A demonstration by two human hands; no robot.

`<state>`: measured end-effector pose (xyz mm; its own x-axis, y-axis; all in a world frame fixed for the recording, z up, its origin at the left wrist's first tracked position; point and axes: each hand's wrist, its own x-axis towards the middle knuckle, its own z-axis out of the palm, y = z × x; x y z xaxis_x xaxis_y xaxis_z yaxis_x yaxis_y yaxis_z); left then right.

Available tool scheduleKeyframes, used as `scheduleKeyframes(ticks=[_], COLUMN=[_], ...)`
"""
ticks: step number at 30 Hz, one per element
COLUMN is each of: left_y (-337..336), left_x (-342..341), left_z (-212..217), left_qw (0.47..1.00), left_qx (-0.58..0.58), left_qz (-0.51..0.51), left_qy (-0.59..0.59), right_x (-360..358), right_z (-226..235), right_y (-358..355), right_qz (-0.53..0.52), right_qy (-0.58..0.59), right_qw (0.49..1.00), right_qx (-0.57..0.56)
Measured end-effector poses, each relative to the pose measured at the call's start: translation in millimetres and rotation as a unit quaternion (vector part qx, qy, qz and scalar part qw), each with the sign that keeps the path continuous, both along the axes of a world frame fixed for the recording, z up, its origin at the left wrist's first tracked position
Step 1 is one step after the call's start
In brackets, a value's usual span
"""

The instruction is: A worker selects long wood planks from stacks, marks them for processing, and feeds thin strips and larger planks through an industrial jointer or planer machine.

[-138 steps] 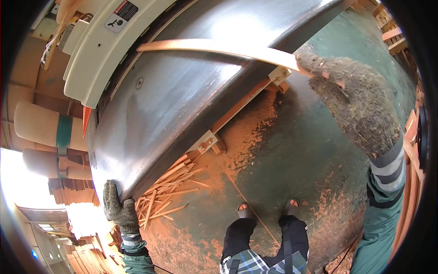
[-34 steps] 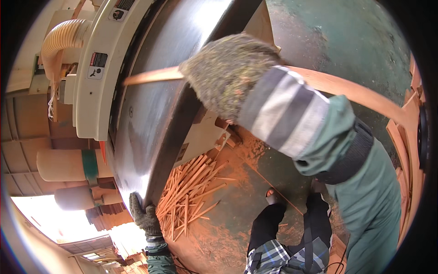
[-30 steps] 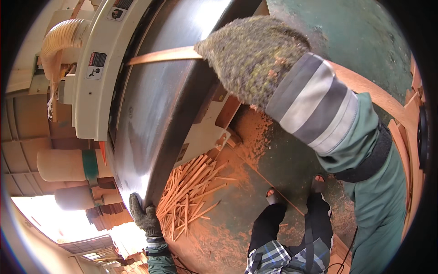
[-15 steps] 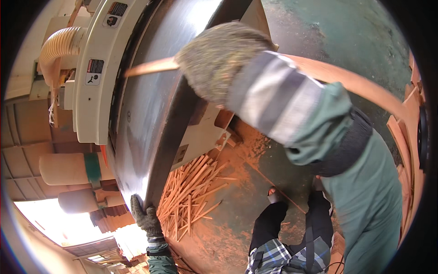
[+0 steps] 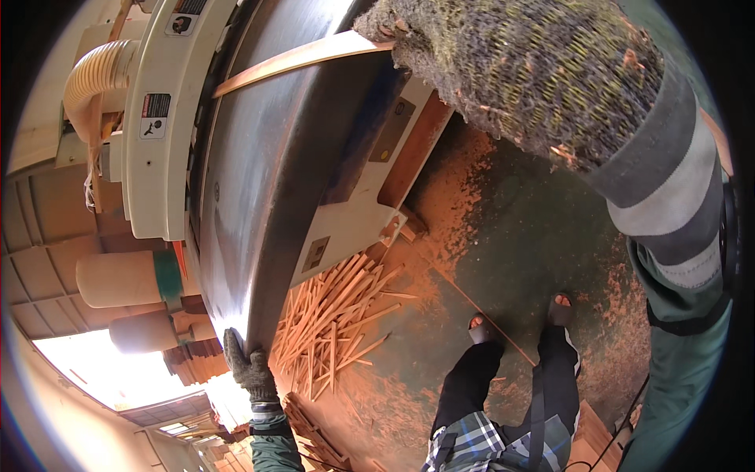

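My right hand [image 5: 511,71], in a thick fuzzy grey-yellow glove, is closed on a long wooden board [image 5: 303,59]. The board crosses the smooth metal machine table [image 5: 252,173], its far end at the gap beneath the machine's cream housing [image 5: 161,157]. Behind my glove and arm most of the rest of the board is hidden. At the near left corner of the table rests my left hand [image 5: 252,371], in a dark glove, with fingers stretched out and thumb apart; it holds nothing.
Thin wood offcuts [image 5: 338,322] lie heaped on the floor beside the machine, with orange sawdust [image 5: 452,204] around them. A ribbed hose [image 5: 94,79] runs at the far left. Stacked wood [image 5: 314,433] stands near my left arm. My feet [image 5: 484,329] are on the green floor.
My right hand has moved up and right, now looming larger, and the board's angle has shifted with it. More of the board shows over the table. The left hand stays at the corner.
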<state>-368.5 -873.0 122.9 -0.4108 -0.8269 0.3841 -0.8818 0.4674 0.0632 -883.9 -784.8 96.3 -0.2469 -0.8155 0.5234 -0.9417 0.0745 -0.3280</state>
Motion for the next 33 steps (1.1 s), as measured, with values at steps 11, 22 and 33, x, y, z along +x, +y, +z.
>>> scheduleKeyframes(ticks=[11, 22, 33], left_y=[-2, -3, 8], left_x=[5, 8, -4], left_z=[0, 2, -1], left_qw=[1.000, 1.000, 0.999], left_qx=[-0.015, 0.022, 0.037], left_qz=[0.006, -0.011, 0.029], left_qy=[-0.017, 0.014, 0.027], right_x=[-12, -15, -24], right_z=[4, 26, 10], right_y=[-4, 11, 66], right_qz=[0.011, 0.013, 0.006], right_qy=[-0.005, -0.003, -0.027], right_qw=[0.999, 0.998, 0.996], right_qx=[-0.031, -0.064, -0.090])
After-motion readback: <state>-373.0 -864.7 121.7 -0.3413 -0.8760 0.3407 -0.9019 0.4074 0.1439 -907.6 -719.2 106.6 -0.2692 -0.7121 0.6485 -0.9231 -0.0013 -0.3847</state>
